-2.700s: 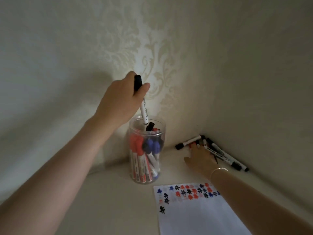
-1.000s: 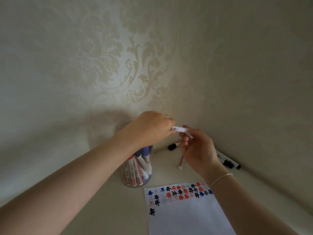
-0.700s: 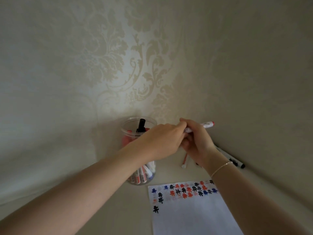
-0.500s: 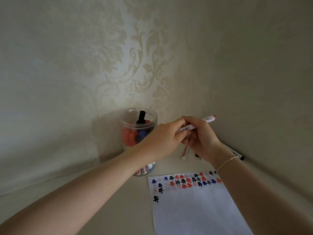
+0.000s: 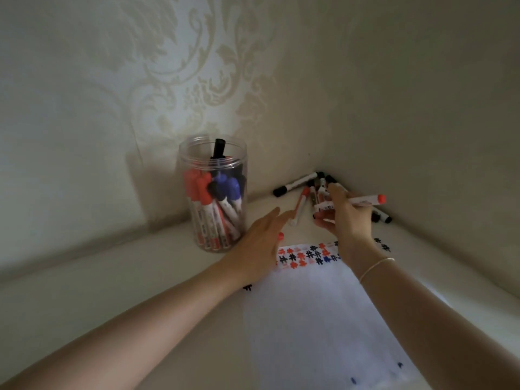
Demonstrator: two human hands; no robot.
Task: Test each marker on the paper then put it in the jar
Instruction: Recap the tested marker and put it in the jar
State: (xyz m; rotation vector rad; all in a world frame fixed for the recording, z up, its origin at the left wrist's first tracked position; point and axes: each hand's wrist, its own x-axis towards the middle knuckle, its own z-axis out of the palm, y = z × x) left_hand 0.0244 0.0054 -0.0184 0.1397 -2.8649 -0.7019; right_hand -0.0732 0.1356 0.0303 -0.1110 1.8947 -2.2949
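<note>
A clear plastic jar stands by the wall, holding several red, blue and black markers. In front of it lies the white paper, with a row of red, black and blue test marks along its far edge. My right hand hovers above that edge and grips a white marker with a red end, held roughly level with the red end pointing right. My left hand is low over the paper's far left corner with its fingers stretched out. A small red cap shows at its underside.
Several loose markers lie in the wall corner behind my right hand, among them a black one and a red one. Patterned walls close in at the back and on the right. The shelf surface is pale.
My hands were joined on the red marker and have come apart. The left hand dropped down and to the left with the red cap. The right hand keeps the marker. The view tilted down.
</note>
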